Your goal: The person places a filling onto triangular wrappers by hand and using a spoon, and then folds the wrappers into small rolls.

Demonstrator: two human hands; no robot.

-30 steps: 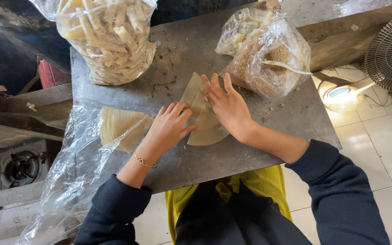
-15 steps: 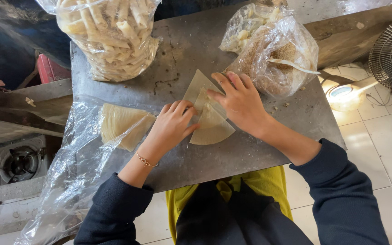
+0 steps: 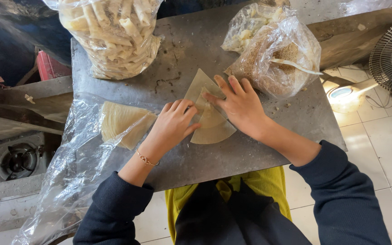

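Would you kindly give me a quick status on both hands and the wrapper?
Left hand and right hand flat on wedge wrapper, folding it. Spare wrappers left. Filling bag close right.

We're in a makeshift food-prep kitchen: a worn metal table (image 3: 250, 149) carries a bag of rolled pastries (image 3: 114, 34), a gas burner (image 3: 19, 159) sits low beside it, tiled floor (image 3: 377, 149) underneath.

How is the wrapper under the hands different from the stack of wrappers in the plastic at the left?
The wrapper lies single and bare on the metal table, partly folded, with both hands on it. The stack is many sheets thick, sits flat on clear plastic and is untouched. Both are pale, thin, wedge-shaped sheets.
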